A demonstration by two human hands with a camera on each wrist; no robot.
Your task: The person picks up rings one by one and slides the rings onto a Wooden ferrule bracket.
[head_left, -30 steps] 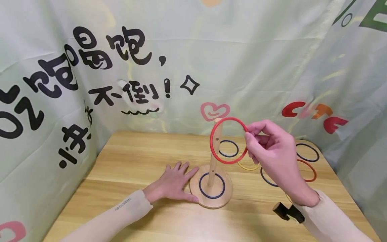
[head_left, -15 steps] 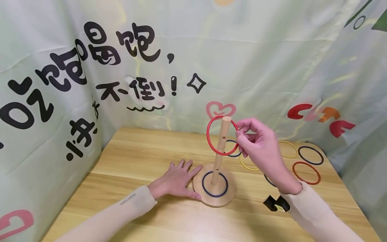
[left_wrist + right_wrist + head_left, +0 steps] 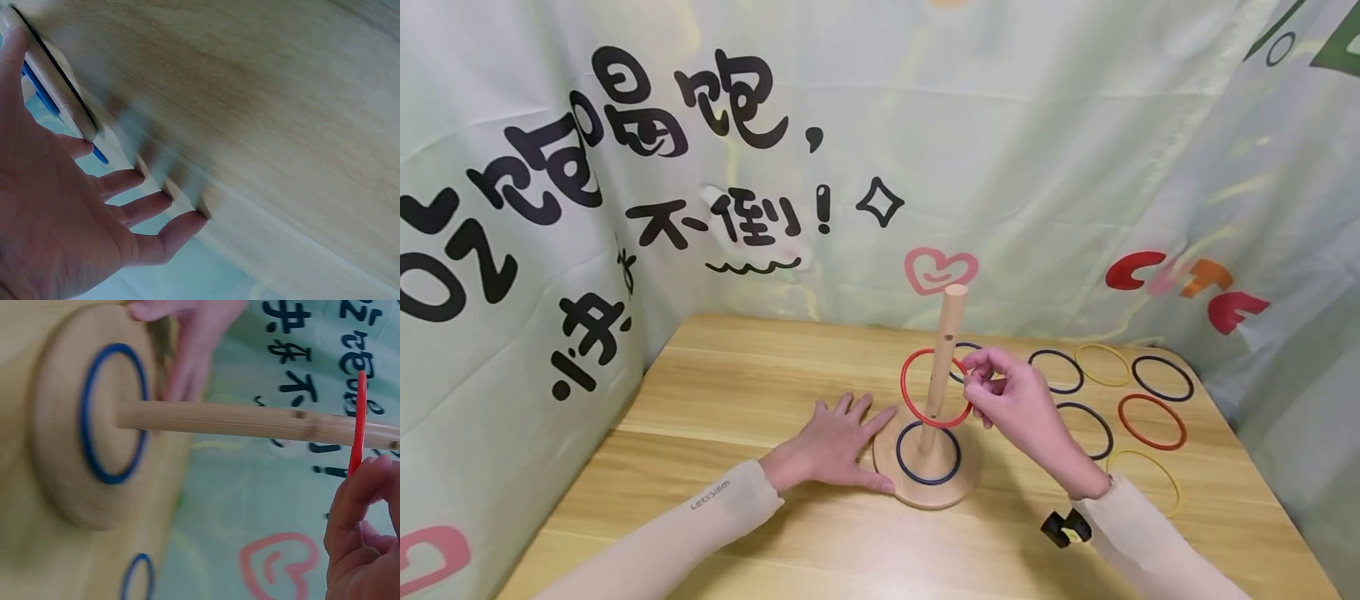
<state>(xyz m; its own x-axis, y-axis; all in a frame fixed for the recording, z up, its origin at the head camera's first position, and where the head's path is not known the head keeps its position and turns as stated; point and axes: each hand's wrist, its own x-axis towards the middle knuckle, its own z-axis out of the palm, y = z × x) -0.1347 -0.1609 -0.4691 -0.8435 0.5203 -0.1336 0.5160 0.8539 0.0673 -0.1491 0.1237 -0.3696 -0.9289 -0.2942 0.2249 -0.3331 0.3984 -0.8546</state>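
Lowered since the earlier frames: the red ring, which was level with the peg's top, now sits about halfway down the shaft.

Head view. My right hand [image 3: 1011, 406] pinches the red ring [image 3: 934, 388] at its right edge with thumb and forefinger; the ring encircles the wooden peg [image 3: 942, 363], tilted rather than flat. My left hand [image 3: 835, 447] lies open and flat on the desk [image 3: 737, 400], fingers straight, its fingertips at the left rim of the round base [image 3: 928, 492]. A blue ring [image 3: 927, 453] already lies on that base around the peg. Spare rings [image 3: 1152, 421] lie on the desk, far right. To do this well, I judge: level the ring, keep it off the shaft, let go low.

Left wrist view. Left hand [image 3: 69, 212] spread, fingertips pressing the desk; base rim [image 3: 53, 87] just beside the forefinger. No red ring visible here.

Right wrist view. Edge-on red ring [image 3: 357, 422] round the peg [image 3: 250, 420], gripped by curled fingers [image 3: 353, 506]; the clearance down to the blue ring [image 3: 112, 412] shows plainly, which the head view foreshortens.
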